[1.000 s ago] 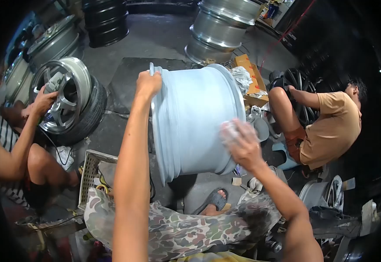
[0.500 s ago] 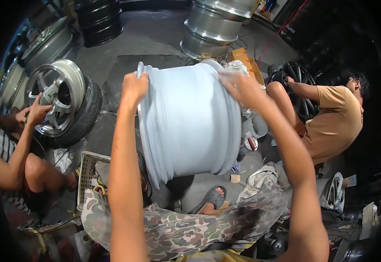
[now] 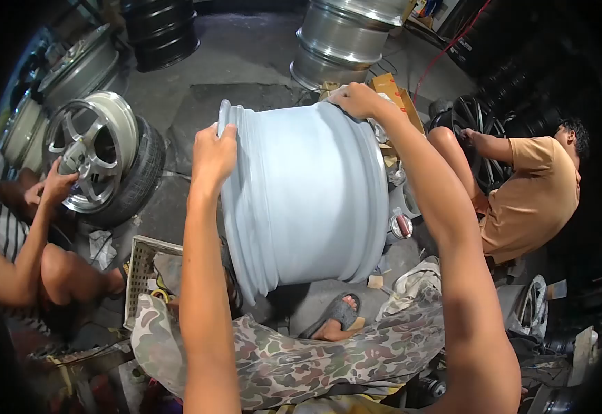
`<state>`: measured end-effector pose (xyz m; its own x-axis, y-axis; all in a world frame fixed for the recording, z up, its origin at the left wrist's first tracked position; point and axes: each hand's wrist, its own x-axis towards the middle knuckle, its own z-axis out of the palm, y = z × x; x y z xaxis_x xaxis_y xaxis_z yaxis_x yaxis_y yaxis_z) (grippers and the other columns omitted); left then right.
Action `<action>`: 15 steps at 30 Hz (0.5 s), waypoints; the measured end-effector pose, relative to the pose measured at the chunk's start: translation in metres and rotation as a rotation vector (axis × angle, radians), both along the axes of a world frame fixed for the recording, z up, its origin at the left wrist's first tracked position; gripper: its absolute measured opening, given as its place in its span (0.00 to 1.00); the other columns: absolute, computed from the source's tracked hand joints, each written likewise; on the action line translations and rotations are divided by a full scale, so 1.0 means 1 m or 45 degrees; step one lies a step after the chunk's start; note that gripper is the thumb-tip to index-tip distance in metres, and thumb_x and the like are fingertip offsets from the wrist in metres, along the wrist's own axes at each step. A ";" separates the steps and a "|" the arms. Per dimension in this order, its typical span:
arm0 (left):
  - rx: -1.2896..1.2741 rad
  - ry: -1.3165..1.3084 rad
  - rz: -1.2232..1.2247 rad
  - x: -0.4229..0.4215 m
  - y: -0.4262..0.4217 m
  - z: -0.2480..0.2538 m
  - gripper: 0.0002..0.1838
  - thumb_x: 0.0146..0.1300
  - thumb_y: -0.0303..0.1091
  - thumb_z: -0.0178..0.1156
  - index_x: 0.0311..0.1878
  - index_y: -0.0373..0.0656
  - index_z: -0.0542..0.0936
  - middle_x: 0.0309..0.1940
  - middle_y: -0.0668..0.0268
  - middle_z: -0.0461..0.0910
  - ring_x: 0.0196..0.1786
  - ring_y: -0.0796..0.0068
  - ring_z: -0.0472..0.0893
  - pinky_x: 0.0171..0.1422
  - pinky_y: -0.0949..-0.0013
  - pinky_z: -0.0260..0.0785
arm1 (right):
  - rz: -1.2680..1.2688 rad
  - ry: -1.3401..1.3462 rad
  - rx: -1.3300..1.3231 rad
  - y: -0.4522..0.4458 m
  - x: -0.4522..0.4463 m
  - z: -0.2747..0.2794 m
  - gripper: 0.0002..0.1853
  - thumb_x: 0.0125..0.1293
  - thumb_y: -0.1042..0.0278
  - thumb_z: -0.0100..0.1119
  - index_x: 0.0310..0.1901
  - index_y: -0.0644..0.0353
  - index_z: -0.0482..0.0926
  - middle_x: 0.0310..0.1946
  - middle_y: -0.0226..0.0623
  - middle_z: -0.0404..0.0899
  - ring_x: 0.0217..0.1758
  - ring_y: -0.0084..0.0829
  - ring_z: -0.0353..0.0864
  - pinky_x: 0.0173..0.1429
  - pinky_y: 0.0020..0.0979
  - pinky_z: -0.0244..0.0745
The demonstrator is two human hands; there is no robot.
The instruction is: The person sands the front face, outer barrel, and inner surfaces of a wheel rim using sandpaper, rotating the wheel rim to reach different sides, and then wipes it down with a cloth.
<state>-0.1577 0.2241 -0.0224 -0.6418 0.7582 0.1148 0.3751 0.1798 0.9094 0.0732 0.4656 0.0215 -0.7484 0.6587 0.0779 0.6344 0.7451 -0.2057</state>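
Pale wheel rim [image 3: 308, 193] is on its side before the knees. L hand [image 3: 213, 155] is closed round its L lip; R hand [image 3: 360, 102] bends over far R edge, grip unclear. Prob. heavy, stiff, maybe slippery w/ dust; best hold: both lips.

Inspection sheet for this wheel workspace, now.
Surface: dark floor, scuffed; dark mat partly behind rim.
Work: pale wheel rim, barrel toward camera.
Clutter: basket, crumpled cloth, open cardboard box.
Left hand: fingers over rim's left edge.
Right hand: at rim's far right edge; whether it holds anything, can't tell.
Cables: red cord, upper right.
Surroundings: co-workers at left and right, each at a wheel; stacked rims behind.
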 end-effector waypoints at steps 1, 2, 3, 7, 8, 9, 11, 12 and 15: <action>-0.066 0.024 -0.027 -0.005 0.003 0.005 0.23 0.69 0.43 0.57 0.50 0.27 0.83 0.42 0.41 0.86 0.50 0.48 0.86 0.58 0.55 0.73 | -0.024 0.039 0.019 0.014 -0.005 -0.014 0.19 0.71 0.54 0.54 0.44 0.60 0.88 0.44 0.51 0.86 0.50 0.53 0.84 0.57 0.46 0.77; -0.066 0.031 -0.028 -0.016 0.015 0.001 0.23 0.69 0.43 0.57 0.50 0.27 0.83 0.42 0.41 0.86 0.50 0.48 0.86 0.58 0.55 0.73 | -0.048 0.071 0.036 0.019 -0.007 -0.021 0.18 0.71 0.54 0.54 0.42 0.60 0.88 0.42 0.52 0.87 0.48 0.54 0.85 0.57 0.45 0.78; -0.105 0.105 -0.024 -0.033 0.034 -0.012 0.25 0.70 0.45 0.57 0.51 0.26 0.83 0.41 0.46 0.86 0.48 0.57 0.85 0.56 0.58 0.73 | -0.061 0.117 0.067 0.006 0.000 -0.016 0.19 0.72 0.54 0.54 0.42 0.60 0.88 0.46 0.50 0.86 0.50 0.53 0.84 0.57 0.45 0.77; -0.173 -0.022 0.051 -0.074 0.101 -0.022 0.32 0.70 0.51 0.56 0.53 0.22 0.82 0.50 0.39 0.84 0.56 0.50 0.84 0.61 0.56 0.73 | -0.077 0.410 0.483 -0.133 0.068 -0.027 0.16 0.75 0.61 0.52 0.55 0.55 0.86 0.69 0.37 0.76 0.57 0.46 0.83 0.63 0.40 0.76; -0.173 -0.032 0.048 -0.071 0.097 -0.018 0.32 0.70 0.51 0.56 0.53 0.22 0.82 0.50 0.39 0.84 0.56 0.50 0.84 0.61 0.56 0.73 | -0.018 0.502 0.612 -0.170 0.085 -0.041 0.17 0.73 0.67 0.54 0.59 0.54 0.85 0.68 0.39 0.76 0.59 0.43 0.82 0.64 0.39 0.76; -0.152 -0.229 0.051 -0.069 0.090 -0.011 0.36 0.70 0.55 0.55 0.55 0.21 0.80 0.54 0.39 0.82 0.59 0.52 0.82 0.63 0.57 0.72 | 0.017 0.533 0.716 -0.198 0.102 -0.066 0.18 0.69 0.72 0.57 0.58 0.57 0.85 0.66 0.44 0.77 0.61 0.44 0.82 0.65 0.40 0.76; -0.136 -0.418 0.065 -0.065 0.072 -0.010 0.41 0.71 0.60 0.54 0.58 0.20 0.79 0.58 0.40 0.80 0.62 0.53 0.81 0.65 0.57 0.71 | -0.015 0.492 0.717 -0.252 0.137 -0.135 0.18 0.66 0.72 0.60 0.57 0.54 0.86 0.67 0.36 0.77 0.68 0.44 0.77 0.65 0.41 0.76; -0.029 -0.444 -0.025 -0.059 0.054 -0.016 0.44 0.70 0.64 0.53 0.61 0.20 0.76 0.61 0.41 0.78 0.65 0.54 0.78 0.68 0.58 0.68 | -0.039 0.397 0.657 -0.279 0.153 -0.167 0.17 0.64 0.72 0.62 0.55 0.53 0.86 0.69 0.33 0.76 0.72 0.44 0.72 0.65 0.41 0.74; 0.116 -0.587 -0.149 -0.016 -0.008 -0.024 0.54 0.67 0.78 0.44 0.70 0.30 0.73 0.68 0.46 0.74 0.71 0.55 0.73 0.77 0.60 0.59 | -0.084 0.252 0.389 -0.330 0.180 -0.235 0.13 0.64 0.72 0.65 0.50 0.59 0.86 0.67 0.35 0.76 0.71 0.48 0.71 0.65 0.45 0.72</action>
